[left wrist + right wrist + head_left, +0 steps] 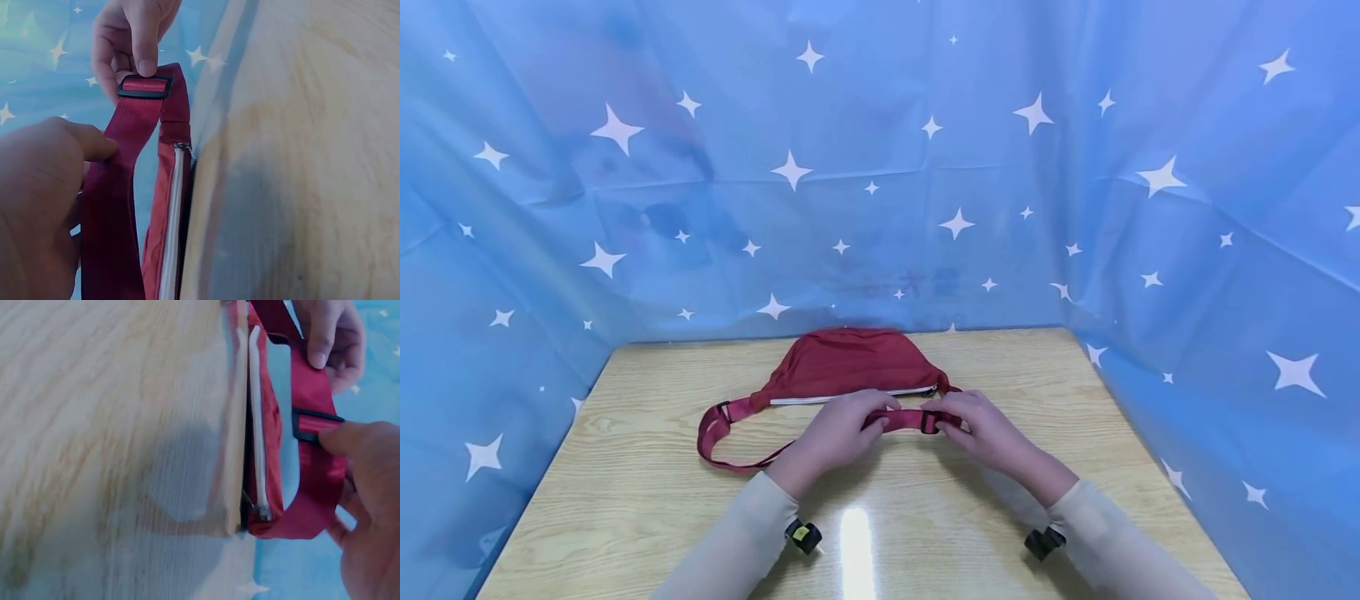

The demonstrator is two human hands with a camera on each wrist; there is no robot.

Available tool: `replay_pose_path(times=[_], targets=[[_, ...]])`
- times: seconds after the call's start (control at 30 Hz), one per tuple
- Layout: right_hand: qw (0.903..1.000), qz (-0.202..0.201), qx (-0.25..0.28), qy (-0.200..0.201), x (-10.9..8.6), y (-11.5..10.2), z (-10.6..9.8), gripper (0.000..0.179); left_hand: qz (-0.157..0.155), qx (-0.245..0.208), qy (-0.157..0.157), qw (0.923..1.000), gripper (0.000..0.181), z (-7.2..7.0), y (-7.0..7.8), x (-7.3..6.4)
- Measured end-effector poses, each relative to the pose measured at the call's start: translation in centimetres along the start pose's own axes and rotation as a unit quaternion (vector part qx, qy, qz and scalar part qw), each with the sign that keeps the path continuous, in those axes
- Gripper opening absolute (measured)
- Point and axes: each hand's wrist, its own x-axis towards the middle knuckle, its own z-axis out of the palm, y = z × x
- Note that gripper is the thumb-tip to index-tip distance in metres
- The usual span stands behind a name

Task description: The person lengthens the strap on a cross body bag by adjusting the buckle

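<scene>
A dark red waist bag (850, 362) lies toward the back of the table, its white zipper (805, 401) facing the person. Its strap (904, 420) is raised in front of the bag between both hands. The left hand (842, 429) pinches the strap between thumb and fingers. At the black slider buckle (145, 87), the right hand (988, 429) grips the strap, thumb on the buckle's edge in the right wrist view. To the left, the rest of the strap loops over the table, with another black buckle (723, 410) near the bag's end.
The light wood table (625, 500) has a bright reflection near its front. A blue curtain (865, 167) with white stars rises behind the table and along both sides. Small black wrist cameras (803, 535) hang under the pale sleeves (1120, 533).
</scene>
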Motion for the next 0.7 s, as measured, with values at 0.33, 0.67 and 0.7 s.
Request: replay_pose_path(times=[0.33, 0.67, 0.7], targets=[[0.9992, -0.012, 0.005, 0.037, 0.4, -0.3, 0.3, 0.053, -0.012, -0.077, 0.023, 0.9967, 0.024, -1.1, -0.2, -0.3], [0.9987, -0.012, -0.014, 0.047, 0.7, -0.3, 0.5, 0.062, -0.008, -0.103, 0.022, 0.9944, 0.024, -1.5, -0.3, -0.4], [0.9988, -0.008, -0.012, 0.046, 0.7, -0.4, 0.5, 0.062, -0.008, -0.101, 0.02, 0.9947, 0.025, -1.5, -0.2, -0.4]])
